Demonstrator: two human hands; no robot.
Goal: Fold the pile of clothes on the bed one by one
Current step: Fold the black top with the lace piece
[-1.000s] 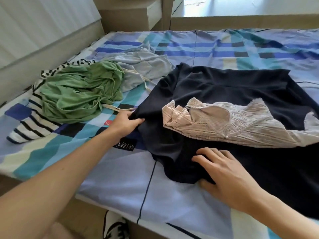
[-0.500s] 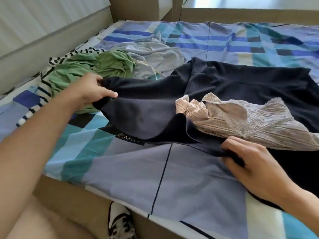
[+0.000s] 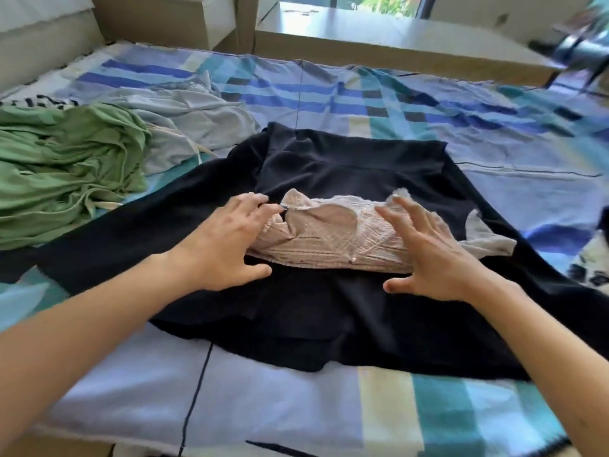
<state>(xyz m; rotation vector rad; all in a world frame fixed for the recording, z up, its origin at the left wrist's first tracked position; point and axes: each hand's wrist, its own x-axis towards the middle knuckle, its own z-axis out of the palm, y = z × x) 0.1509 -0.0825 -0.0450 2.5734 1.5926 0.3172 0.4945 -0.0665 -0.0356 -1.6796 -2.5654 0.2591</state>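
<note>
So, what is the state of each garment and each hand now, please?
black garment: spread out on the bed, not folded
lace garment: bunched, lying on the black garment
green garment: crumpled heap, not folded
grey garment: crumpled behind the green garment
left hand: open, fingers spread at the lace garment's left end
right hand: open, fingers spread over its right part

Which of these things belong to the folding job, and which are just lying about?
Job: left hand, right hand, beige lace top, navy garment under it, green garment, grey garment.
Lying about: checked bedsheet, wooden desk beyond the bed.
</note>
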